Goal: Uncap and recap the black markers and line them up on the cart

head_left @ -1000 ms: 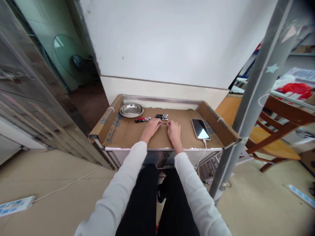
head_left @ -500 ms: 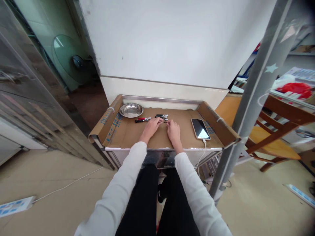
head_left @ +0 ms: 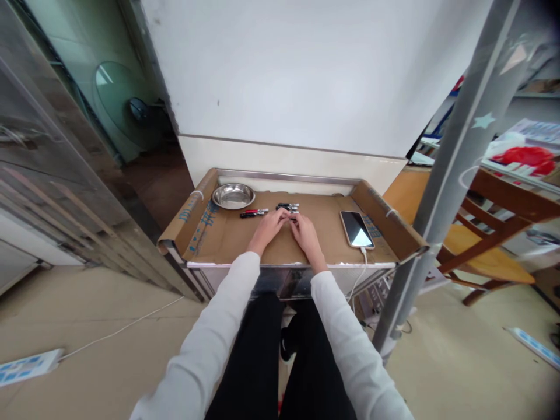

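Both my hands rest on the cardboard-covered table [head_left: 227,239], fingertips meeting at its middle. My left hand [head_left: 270,224] and my right hand [head_left: 304,228] are pinched together on a small dark pen-like thing between them, too small to make out well. Just beyond the fingertips lie black pens [head_left: 287,206]. To their left lie a red pen and a black pen [head_left: 254,213]. A shallow steel bowl [head_left: 233,196] stands at the table's far left.
A phone [head_left: 357,228] with a white cable lies at the right of the table. A grey pole [head_left: 441,181] rises right of the table, with a wooden chair [head_left: 490,245] beyond it. A power strip [head_left: 26,366] lies on the floor at left.
My right hand has moved left until its fingertips meet those of my left hand. The left hand has barely moved.
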A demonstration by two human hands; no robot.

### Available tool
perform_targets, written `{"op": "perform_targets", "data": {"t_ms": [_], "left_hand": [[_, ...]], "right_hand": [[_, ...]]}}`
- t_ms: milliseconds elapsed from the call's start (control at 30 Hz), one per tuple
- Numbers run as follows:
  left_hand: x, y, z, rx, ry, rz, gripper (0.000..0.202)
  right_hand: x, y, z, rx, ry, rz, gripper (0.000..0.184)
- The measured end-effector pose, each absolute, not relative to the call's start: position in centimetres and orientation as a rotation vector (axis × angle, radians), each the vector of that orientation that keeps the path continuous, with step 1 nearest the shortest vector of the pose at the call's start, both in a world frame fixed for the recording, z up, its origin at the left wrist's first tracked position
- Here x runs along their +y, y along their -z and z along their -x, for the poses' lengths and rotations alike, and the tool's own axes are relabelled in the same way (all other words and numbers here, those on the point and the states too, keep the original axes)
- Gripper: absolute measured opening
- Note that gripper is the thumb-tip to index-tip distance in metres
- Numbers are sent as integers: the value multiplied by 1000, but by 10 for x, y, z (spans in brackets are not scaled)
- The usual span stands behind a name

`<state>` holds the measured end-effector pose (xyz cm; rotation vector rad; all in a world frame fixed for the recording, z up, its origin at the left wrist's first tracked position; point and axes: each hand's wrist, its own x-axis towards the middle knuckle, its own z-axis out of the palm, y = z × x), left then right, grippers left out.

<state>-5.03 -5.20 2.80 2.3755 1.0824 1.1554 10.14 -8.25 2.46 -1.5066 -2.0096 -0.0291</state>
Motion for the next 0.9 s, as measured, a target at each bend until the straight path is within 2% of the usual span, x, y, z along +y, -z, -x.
{"op": "perform_targets", "data": {"t_ms": [100, 367, 633, 767, 900], "left_hand": [[-54, -29, 50, 1093, -1102, -2362, 15], [-45, -18, 43, 1364, -1076, -2555, 34], [-51, -24, 45, 1340, -1045, -2590, 21], [-49, -22, 46, 1357, -965, -2620, 30], [-46, -19, 46, 1346, -913, -2627, 18]], "right_hand": [[-84, -26, -102, -1993, 87, 1532, 23], [-86, -25, -104, -1839, 197, 1785, 23], [-90, -25, -103, -1596, 226, 1987, 25], [-89, -24, -103, -1552, 196, 2034, 27], [-88, -21, -104, -1508, 246, 2007, 26]]}}
